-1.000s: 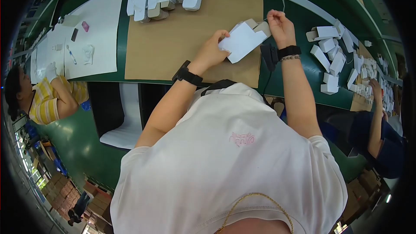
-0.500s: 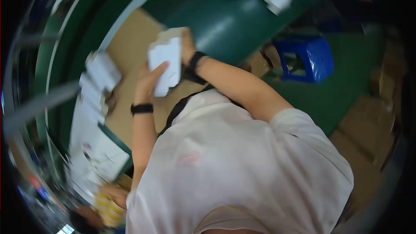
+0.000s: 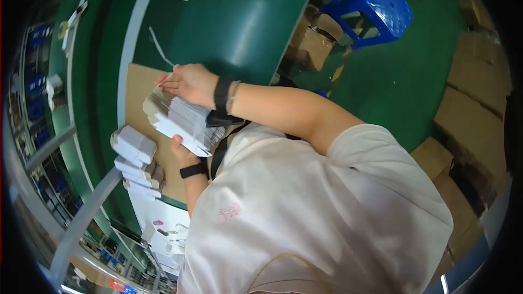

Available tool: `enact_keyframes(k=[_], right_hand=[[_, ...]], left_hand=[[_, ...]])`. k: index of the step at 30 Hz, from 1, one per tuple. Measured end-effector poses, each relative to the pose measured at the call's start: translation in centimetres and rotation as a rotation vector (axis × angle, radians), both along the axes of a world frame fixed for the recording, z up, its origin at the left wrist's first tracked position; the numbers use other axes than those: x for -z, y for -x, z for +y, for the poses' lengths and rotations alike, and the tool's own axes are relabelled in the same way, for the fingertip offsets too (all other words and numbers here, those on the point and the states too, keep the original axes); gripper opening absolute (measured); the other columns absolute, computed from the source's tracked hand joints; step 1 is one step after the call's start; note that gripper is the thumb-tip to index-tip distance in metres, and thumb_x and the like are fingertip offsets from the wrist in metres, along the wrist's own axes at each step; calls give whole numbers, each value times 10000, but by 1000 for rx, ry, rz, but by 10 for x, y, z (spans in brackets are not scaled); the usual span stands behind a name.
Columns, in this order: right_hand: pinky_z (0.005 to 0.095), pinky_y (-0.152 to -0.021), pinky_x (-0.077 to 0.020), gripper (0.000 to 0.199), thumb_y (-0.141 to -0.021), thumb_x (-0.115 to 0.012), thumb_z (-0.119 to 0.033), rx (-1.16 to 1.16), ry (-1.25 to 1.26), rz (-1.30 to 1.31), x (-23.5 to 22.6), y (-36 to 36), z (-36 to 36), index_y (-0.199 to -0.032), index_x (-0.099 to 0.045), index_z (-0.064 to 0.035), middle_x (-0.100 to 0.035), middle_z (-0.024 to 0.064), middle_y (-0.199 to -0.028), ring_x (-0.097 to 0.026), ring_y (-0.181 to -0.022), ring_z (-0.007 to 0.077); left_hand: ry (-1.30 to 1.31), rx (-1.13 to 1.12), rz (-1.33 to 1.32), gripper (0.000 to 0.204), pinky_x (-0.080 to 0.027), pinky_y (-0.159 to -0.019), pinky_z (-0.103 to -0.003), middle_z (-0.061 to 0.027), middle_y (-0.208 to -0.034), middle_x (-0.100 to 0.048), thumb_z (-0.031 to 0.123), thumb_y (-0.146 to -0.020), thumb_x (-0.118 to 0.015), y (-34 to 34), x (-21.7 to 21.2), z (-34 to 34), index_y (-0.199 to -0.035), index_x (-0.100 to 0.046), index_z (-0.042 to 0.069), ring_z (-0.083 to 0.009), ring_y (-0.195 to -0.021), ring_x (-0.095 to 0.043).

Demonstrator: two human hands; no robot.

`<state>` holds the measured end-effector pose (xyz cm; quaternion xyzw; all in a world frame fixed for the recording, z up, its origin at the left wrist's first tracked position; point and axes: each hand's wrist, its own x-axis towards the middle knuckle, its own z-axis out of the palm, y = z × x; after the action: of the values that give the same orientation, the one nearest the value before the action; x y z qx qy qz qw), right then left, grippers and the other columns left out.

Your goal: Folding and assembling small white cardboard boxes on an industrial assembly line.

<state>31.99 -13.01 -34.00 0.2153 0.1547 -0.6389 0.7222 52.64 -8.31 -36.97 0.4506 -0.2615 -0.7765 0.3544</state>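
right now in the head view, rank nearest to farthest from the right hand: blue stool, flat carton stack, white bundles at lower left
1. Flat carton stack: below the right hand.
2. White bundles: lower left.
3. Blue stool: upper right.

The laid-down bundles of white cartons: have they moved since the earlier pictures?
No: the laid-down bundles stay at the far left of the brown board; the view itself turned.
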Motion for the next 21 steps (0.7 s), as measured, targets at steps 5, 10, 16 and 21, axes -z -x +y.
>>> enact_keyframes(k=[5, 10, 16, 21], right_hand=[[288, -443, -426, 87, -789, -504, -36, 36, 77, 536, -43, 46, -6, -704, -521, -34, -585, 153, -666, -557, -558, 233], [226, -440, -283, 215, -731, -478, 74, 108, 345, 655, -37, 153, -38, -601, -373, -63, -383, 25, -585, -339, -491, 115], [249, -499, -350, 155, -781, -428, 98, 400, 396, 795, -82, 300, 71, -758, -412, -54, -372, 46, -675, -382, -588, 140], [372, -724, -542, 182, -781, -446, -19, 902, -646, 1804, -72, 442, 284, -757, -549, 129, -586, 215, -801, -585, -757, 301]], left_hand=[[-17, -45, 468, 498, -395, -915, -375, -116, -1117, -498, 399, -831, -496, -2, -4, 20, -1183, -421, 54, -243, -1036, -486], [-43, -94, 725, 340, -429, -668, -336, -111, -808, -498, 374, -878, -472, 8, -12, 3, -1070, -457, 93, -215, -722, -482], [193, -534, 561, 628, -411, -922, -439, -149, -1138, -522, 428, -796, -582, -50, 3, 9, -1260, -393, 49, -294, -1053, -499], [157, -467, 360, 827, -367, -997, -447, -162, -1230, -487, 257, -616, -771, -63, -18, 8, -1279, -361, -21, -344, -1112, -481]])
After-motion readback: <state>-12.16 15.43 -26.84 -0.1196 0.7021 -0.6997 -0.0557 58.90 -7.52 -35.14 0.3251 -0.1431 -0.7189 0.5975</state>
